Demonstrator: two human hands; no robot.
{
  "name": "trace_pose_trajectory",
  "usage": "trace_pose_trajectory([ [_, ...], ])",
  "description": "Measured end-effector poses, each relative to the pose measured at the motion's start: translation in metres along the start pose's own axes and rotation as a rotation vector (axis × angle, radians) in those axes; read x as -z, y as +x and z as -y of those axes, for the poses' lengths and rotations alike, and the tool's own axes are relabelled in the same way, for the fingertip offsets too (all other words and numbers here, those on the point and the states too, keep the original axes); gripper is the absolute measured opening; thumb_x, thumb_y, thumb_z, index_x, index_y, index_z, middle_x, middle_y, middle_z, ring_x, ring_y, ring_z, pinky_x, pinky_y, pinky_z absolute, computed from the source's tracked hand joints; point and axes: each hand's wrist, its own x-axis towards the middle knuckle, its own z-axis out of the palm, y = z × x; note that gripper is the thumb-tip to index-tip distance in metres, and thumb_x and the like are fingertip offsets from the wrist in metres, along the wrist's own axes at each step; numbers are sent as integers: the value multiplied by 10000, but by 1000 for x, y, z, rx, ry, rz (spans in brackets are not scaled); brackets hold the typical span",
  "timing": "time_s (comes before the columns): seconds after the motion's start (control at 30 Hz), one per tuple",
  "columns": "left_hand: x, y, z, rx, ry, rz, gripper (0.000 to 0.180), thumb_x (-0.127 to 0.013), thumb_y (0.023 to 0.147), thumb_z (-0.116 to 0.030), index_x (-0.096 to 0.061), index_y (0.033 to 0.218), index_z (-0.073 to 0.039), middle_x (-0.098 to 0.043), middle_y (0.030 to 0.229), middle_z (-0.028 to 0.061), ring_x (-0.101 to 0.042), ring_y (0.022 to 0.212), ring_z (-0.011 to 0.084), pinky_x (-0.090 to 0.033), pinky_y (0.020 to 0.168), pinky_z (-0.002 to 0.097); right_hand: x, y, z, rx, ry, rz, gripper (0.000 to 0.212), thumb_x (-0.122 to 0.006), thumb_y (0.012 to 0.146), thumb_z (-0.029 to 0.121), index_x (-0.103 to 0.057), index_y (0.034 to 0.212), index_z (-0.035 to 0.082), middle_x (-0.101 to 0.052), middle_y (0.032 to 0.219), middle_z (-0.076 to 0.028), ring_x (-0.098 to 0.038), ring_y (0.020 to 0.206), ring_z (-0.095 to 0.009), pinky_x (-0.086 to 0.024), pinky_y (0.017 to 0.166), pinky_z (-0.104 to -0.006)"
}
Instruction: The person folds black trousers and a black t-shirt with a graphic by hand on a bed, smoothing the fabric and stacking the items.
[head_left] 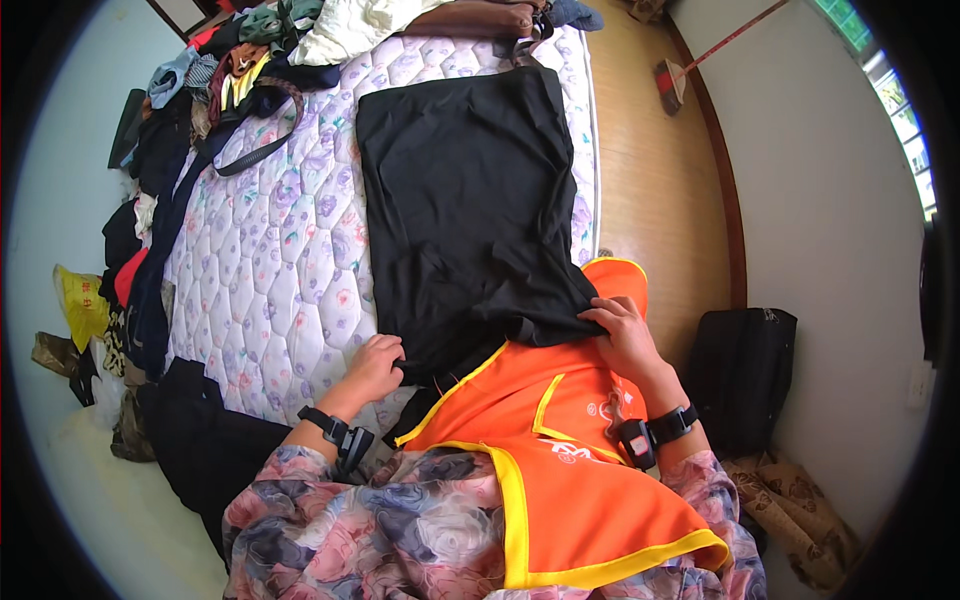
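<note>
A black garment (470,180) lies spread on the floral quilted mattress (265,235), its far edge fairly straight and its near part creased. My left hand (375,366) grips its near left corner, fingers curled at the cloth. At the near right corner, my right hand (620,328) pinches the edge between thumb and fingers. The orange apron (560,400) with yellow trim that I wear lies just below the garment, close to both hands. I cannot tell what kind of garment the black cloth is.
Mixed clothes (250,60) are heaped at the far left, with a dark strap (262,152) beside them. A brown leather bag (475,20) sits at the far edge. Right of the bed stand a black suitcase (742,375) and a broom (670,88). A yellow plastic bag (82,305) is at left.
</note>
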Motion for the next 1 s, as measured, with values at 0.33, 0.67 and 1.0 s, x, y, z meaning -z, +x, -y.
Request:
trace_pose_trajectory([
  [0.33,-11,0,-37,196,230,-199,485,-641,586,-9,-532,1050,-100,-454,1094,129,-438,1048,354,-413,848,437,-2,8,4,39,2,32,381,-576,633,-5,-609,1005,71,-575,1104,-108,-474,1077,-312,-404,932,-381],
  [0.67,127,4,25,284,181,-848,255,-499,606,90,-522,836,-15,-493,854,161,-504,824,371,-415,737,399,11,44,82,255,226,205,294,-640,676,89,-602,962,31,-607,826,-161,-587,786,-327,-482,720,-384],
  [1.0,104,-76,126,767,84,-1008,395,-562,708,-45,-500,1099,-33,-549,963,156,-543,915,308,-442,795,373,-37,110,97,170,570,450,375,-618,810,151,-527,1168,89,-635,945,-134,-623,819,-228,-488,744,-320],
])
